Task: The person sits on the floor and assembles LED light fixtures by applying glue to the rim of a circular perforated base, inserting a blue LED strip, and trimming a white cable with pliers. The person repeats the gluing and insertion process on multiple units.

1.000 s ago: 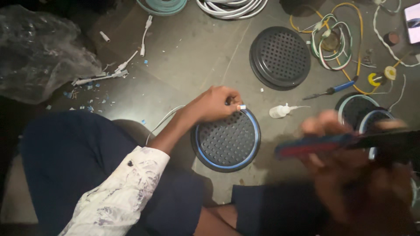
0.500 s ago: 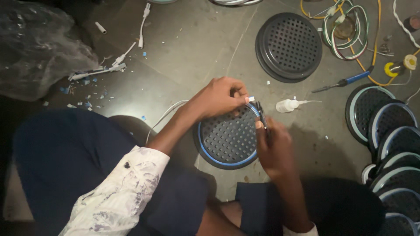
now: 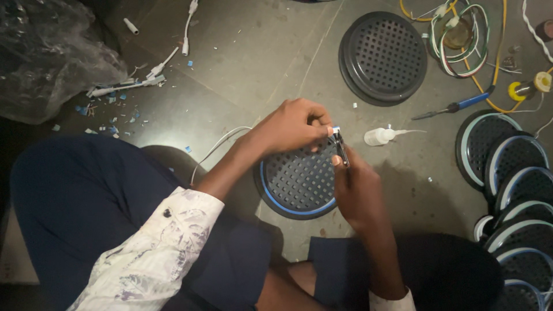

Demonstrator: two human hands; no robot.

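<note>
My left hand (image 3: 294,126) pinches the white end of a thin white wire (image 3: 222,144) that trails back along my arm. My right hand (image 3: 357,190) grips a small dark cutting tool (image 3: 341,151), whose tip meets the wire's end between both hands. Both hands hover over a round black perforated disc with a blue rim (image 3: 296,184) lying on the floor in front of my crossed legs.
A second black perforated disc (image 3: 383,57) lies farther back. A small white glue bottle (image 3: 380,136) and a blue-handled screwdriver (image 3: 455,107) lie right of my hands. Several blue-rimmed discs (image 3: 512,190) are stacked at right. Coiled wires (image 3: 461,34), wire scraps (image 3: 124,86) and a plastic bag (image 3: 46,52) lie around.
My right hand came in from the lower right with the tool and met the left hand at the wire's end. The view shifted slightly downward.
</note>
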